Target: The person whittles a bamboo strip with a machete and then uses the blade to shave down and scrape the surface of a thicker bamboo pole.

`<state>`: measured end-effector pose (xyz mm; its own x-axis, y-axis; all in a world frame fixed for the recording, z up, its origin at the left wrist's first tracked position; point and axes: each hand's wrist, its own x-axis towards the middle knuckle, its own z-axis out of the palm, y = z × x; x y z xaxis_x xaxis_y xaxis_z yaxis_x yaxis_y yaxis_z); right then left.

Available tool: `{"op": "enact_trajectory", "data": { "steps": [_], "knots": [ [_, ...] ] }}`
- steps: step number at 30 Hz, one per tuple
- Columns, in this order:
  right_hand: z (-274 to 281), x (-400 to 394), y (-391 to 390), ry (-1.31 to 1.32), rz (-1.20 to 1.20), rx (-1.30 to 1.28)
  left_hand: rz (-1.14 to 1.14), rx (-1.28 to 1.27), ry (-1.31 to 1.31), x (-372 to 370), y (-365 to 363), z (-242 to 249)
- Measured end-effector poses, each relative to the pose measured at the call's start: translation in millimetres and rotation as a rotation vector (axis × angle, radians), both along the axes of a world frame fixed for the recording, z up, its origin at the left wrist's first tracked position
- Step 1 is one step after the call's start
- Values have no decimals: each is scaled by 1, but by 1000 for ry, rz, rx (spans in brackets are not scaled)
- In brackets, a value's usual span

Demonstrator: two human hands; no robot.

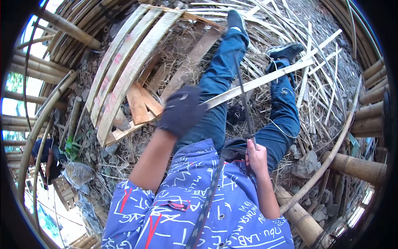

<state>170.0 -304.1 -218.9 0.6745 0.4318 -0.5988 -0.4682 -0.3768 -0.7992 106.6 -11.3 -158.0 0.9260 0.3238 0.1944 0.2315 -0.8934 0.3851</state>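
My left hand [182, 111], in a dark glove, is closed round the near end of a long pale split strip [261, 84]. The strip slants up and right across my thigh toward the shoe on the right. My right hand [256, 155], bare, is closed at my waist on the lower end of a long, thin dark tool [244, 97]. That tool points upward and crosses the strip; it looks like a blade, though its upper part is blurred. A dark strap [207, 199] runs down the patterned shirt.
A slatted wooden pallet [126, 66] lies at the upper left. Many pale strips [304, 83] are scattered round my shoes. Thick bamboo poles [354, 168] stand at the right, with more poles [68, 29] at the left. Another person [47, 157] is at the far left.
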Motion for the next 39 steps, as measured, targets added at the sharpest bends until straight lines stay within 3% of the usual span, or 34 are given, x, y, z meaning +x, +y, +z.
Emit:
{"op": "enact_trajectory", "data": {
  "steps": [1,3,4,5,6,7,14,23,24,25,27,28,29,31,33,39],
  "knots": [
    [-1,0,-1,-5,-3,8,-35,0,-68,13,-13,8],
    [-6,-1,-5,-10,-22,-30,-104,-78,144,43,-38,32],
    [-7,-1,-7,-12,-48,-67,-135,-209,123,58,-53,50],
    [-8,-1,-7,-11,-65,-99,-283,-173,153,80,-62,39],
    [-11,-2,-8,17,-122,-100,-429,88,223,97,-78,52],
    [-14,-1,-9,50,-169,-102,-613,146,313,123,-95,55],
    [-24,-5,-16,123,-211,-76,-807,22,292,248,-192,96],
    [-7,-7,-16,-81,-178,-17,-815,-243,389,240,-159,113],
    [-9,-7,-15,-52,-173,-17,-793,-237,400,216,-138,116],
    [-17,-3,-22,125,-173,-91,-829,-53,341,180,-98,109],
    [-18,-3,-21,119,-151,-79,-361,-582,394,126,-42,86],
    [-21,-3,-21,87,-134,-74,-228,-574,314,105,-16,44],
    [-22,-3,-21,97,-141,-73,-112,-515,196,79,4,32],
    [-23,0,-19,91,-131,-49,186,-186,397,19,25,-7],
    [-26,4,-17,118,-133,-50,225,-218,545,-10,24,-18],
    [-27,6,-13,125,-112,-54,230,-114,474,-26,-8,-63]
  ]
}}
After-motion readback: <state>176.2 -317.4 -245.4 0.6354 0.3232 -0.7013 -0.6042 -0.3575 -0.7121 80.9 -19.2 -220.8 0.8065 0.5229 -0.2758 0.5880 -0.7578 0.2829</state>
